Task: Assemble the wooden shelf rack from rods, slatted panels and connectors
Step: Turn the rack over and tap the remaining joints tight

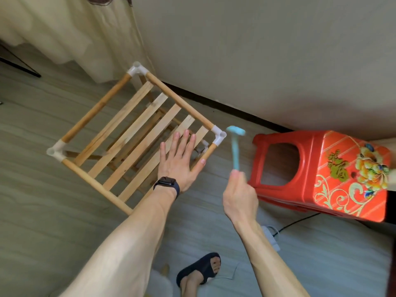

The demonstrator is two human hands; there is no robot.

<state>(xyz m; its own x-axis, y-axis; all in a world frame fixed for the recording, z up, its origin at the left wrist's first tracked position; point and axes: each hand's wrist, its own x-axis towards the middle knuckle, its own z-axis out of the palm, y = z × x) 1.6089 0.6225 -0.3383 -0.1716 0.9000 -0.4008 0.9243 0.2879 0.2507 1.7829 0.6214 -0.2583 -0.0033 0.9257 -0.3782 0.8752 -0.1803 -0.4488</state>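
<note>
Fingers (183,142) of left hand (180,168) lie flat on rack (96,108); right hand (240,196) grips hammer (235,151).

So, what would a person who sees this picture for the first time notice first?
Probably the bright red stool with its flower pattern, on the floor at the right. Next, the wooden rack at centre left, with the left hand laid flat on its slats. Beside it the right hand grips a pale blue hammer, blurred, close to a white corner connector.
</note>
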